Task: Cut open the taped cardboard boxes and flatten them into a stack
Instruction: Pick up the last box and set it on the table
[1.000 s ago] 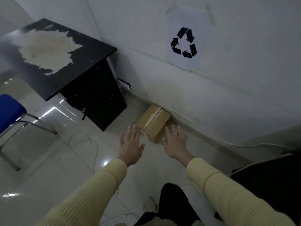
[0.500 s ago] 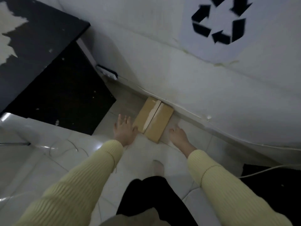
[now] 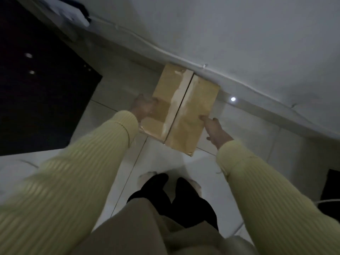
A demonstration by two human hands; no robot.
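Two brown taped cardboard boxes lie side by side on the tiled floor, against the wall. The left box [image 3: 165, 96] has pale tape along its right edge, and the right box [image 3: 193, 115] touches it. My left hand [image 3: 142, 107] grips the left box at its left edge, fingers curled onto the top; it is blurred. On the outer side of the right box is my right hand [image 3: 216, 131], with the thumb on top and the fingers hidden down the side.
A dark desk panel [image 3: 36, 89] stands close on the left. A white cable [image 3: 230, 78] runs along the foot of the wall behind the boxes, and a white power strip [image 3: 77, 17] lies at the top left. My feet [image 3: 147, 176] stand just before the boxes.
I have bent down closer to the boxes. Both hands moved from the floor beside the boxes onto their outer edges.
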